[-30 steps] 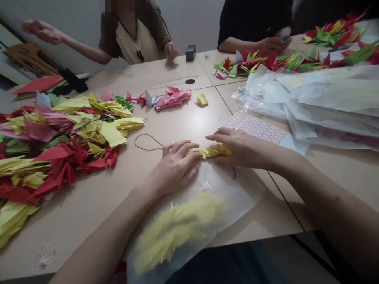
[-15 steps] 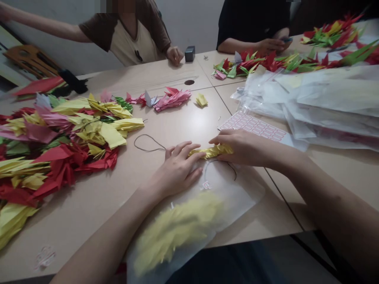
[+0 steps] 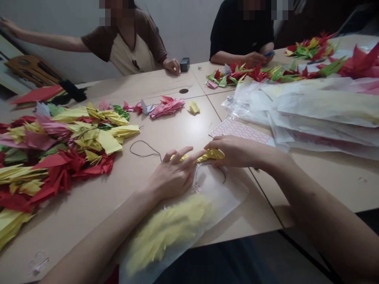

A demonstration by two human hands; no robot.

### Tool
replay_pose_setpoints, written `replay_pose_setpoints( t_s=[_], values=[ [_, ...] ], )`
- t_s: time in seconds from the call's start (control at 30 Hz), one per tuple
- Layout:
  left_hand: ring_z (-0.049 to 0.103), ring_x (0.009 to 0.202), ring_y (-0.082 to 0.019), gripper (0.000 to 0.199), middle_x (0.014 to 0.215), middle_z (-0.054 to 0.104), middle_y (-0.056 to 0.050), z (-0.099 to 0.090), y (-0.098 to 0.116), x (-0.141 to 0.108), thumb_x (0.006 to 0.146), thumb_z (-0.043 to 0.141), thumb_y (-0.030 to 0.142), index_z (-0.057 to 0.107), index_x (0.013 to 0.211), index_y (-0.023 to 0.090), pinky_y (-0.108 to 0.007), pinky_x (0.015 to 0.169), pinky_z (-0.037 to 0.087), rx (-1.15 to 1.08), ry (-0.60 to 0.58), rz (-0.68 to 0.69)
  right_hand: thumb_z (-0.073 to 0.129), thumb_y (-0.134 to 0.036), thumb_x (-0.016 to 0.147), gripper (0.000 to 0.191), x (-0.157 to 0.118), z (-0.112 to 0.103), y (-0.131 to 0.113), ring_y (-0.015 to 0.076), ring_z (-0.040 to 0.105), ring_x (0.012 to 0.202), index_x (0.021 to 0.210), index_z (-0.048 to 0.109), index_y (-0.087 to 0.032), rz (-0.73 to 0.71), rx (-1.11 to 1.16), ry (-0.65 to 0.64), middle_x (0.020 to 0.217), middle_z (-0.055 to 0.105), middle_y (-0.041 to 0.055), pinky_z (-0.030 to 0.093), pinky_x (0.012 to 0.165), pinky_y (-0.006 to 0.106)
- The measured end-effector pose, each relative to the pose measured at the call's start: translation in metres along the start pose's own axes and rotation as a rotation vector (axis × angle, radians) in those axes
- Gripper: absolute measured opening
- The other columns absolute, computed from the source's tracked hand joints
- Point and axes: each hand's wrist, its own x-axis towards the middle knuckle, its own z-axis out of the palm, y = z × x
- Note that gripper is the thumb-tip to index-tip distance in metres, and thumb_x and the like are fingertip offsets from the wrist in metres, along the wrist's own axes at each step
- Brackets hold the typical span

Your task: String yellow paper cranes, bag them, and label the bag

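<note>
A string of yellow paper cranes (image 3: 211, 155), pressed into a tight row, lies across the table in front of me. My left hand (image 3: 174, 171) bends its fingers over the left part of the row; its thumb is hard to see. At the right end, my right hand (image 3: 237, 150) grips the row between thumb and fingers. A thin dark cord loop (image 3: 145, 147) comes out at the left, and a loose cord end (image 3: 224, 176) curls below my right hand. Under both hands lies a frosted plastic bag (image 3: 231, 189) with more yellow folded paper inside.
Heaps of colourful paper cranes (image 3: 65, 157) cover the left side. Filled frosted bags (image 3: 319, 110) and a label sheet (image 3: 237, 130) lie at the right. A single yellow crane (image 3: 194, 107) sits ahead. Two people (image 3: 133, 43) sit across the table, near a small dark box (image 3: 184, 64).
My view has shifted slightly, so the scene sits a little lower and to the left. My left fingers have spread somewhat over the yellow row; my right hand keeps its grip.
</note>
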Motion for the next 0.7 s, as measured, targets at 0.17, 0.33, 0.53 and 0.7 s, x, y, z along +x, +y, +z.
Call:
replay_pose_setpoints(
  t_s=[0.17,0.33,0.53,0.7],
  values=[
    [0.051,0.117,-0.025,0.036,0.127,0.061,-0.006,-0.004,-0.004,0.007,0.080,0.046,0.014,0.061,0.112,0.017,-0.043,0.095,0.030,-0.126,-0.088,-0.003,0.060,-0.030,0.080,0.024,-0.003,-0.002,0.001,0.0191,0.062,0.075,0.099,0.066,-0.018,0.004,0.016,-0.009,0.088,0.066,0.0082,0.041,0.062,0.027],
    [0.059,0.097,-0.023,0.023,0.101,0.071,-0.006,-0.012,-0.010,0.029,0.075,0.044,0.013,0.063,0.088,0.017,-0.043,0.093,0.032,-0.217,-0.172,-0.021,0.062,-0.028,0.077,0.029,-0.004,-0.002,0.006,0.0208,0.063,0.080,0.104,0.064,-0.017,-0.027,0.023,0.026,0.093,0.067,0.0091,0.043,0.063,0.028],
    [0.059,0.081,-0.020,0.017,0.078,0.066,-0.005,-0.011,-0.008,0.040,0.075,0.043,0.011,0.056,0.085,0.017,-0.039,0.089,0.036,-0.171,-0.155,-0.057,0.063,-0.028,0.076,0.049,-0.002,-0.001,0.014,0.0225,0.063,0.086,0.122,0.057,-0.013,0.021,0.016,0.032,0.101,0.068,0.0119,0.045,0.067,0.029],
    [0.059,0.087,-0.022,0.033,0.090,0.070,-0.007,-0.005,-0.006,0.040,0.075,0.048,0.010,0.054,0.107,0.014,-0.041,0.091,0.035,-0.204,-0.117,-0.114,0.059,-0.023,0.079,0.037,-0.003,-0.004,0.011,0.0222,0.064,0.088,0.115,0.061,-0.014,0.049,0.012,0.035,0.102,0.069,0.0115,0.044,0.066,0.028]
  ],
)
